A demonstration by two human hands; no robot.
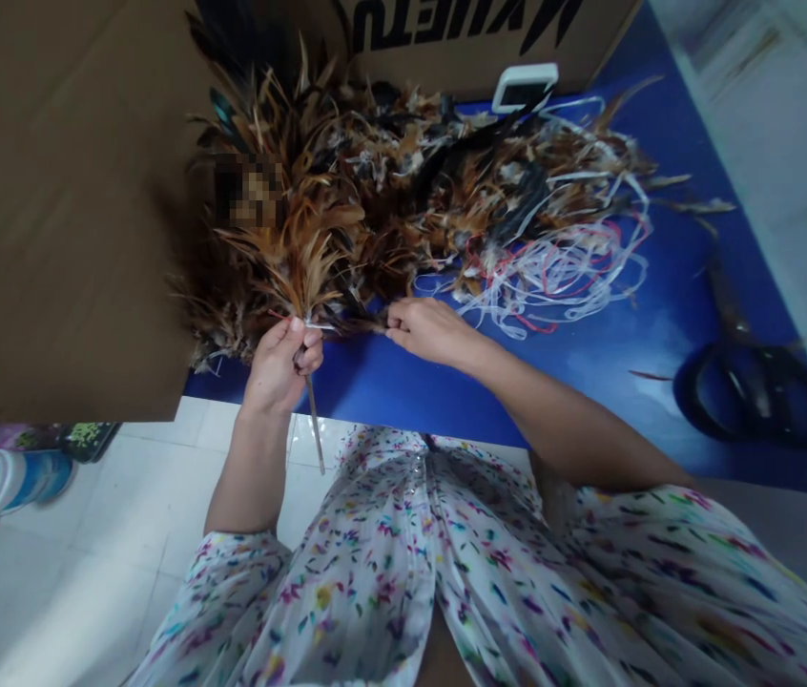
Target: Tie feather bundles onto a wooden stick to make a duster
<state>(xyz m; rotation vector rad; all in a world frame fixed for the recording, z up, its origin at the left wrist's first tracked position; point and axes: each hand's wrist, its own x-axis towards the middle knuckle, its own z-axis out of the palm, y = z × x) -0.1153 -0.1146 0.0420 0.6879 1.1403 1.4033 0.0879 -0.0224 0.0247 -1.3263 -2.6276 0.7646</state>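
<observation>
My left hand is closed around a thin stick, which points down past the table's edge. Brown and orange feathers fan out from the stick just above my thumb, with a bit of white tie at their base. To the right, my right hand pinches a strand of brown feathers stretched sideways toward the stick. The fingertips of that hand partly hide the strand's end. Behind both hands lies a large heap of brown, black and grey feathers.
Tangled white and pink plastic string lies right of the heap. Black-handled scissors rest on the blue tabletop. A small white device stands before a cardboard box. More cardboard fills the left; a bucket stands below.
</observation>
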